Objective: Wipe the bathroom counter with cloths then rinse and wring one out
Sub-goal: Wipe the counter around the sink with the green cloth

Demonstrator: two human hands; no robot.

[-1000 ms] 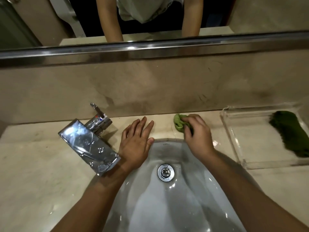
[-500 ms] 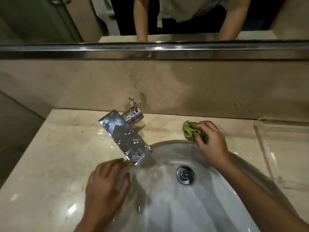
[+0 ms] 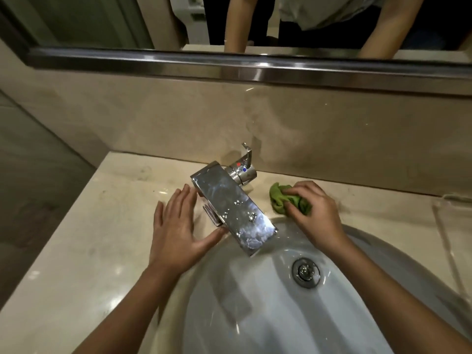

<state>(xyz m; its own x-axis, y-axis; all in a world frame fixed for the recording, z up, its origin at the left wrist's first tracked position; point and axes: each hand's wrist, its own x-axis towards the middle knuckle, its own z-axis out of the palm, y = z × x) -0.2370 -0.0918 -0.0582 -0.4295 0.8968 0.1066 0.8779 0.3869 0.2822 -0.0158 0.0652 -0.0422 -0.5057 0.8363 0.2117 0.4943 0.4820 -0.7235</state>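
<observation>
Green cloth (image 3: 286, 200) sits bunched on the counter (image 3: 102, 226) behind the sink (image 3: 383, 251), pinched by the right hand (image 3: 316, 213). Left hand (image 3: 176, 226) lies flat, fingers spread, beside the tap (image 3: 232, 208). Press down and rub slowly (get round the tap's base too).

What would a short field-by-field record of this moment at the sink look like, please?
left hand: fingers straight, palm down on the counter, just left of the faucet
right hand: grips a bunched green cloth on the counter, right of the faucet, behind the basin rim
faucet: chrome, droplets on the spout, no stream visible
basin: white, with the drain uncovered
clear tray: at the right edge, partly cut off, contents not visible
</observation>
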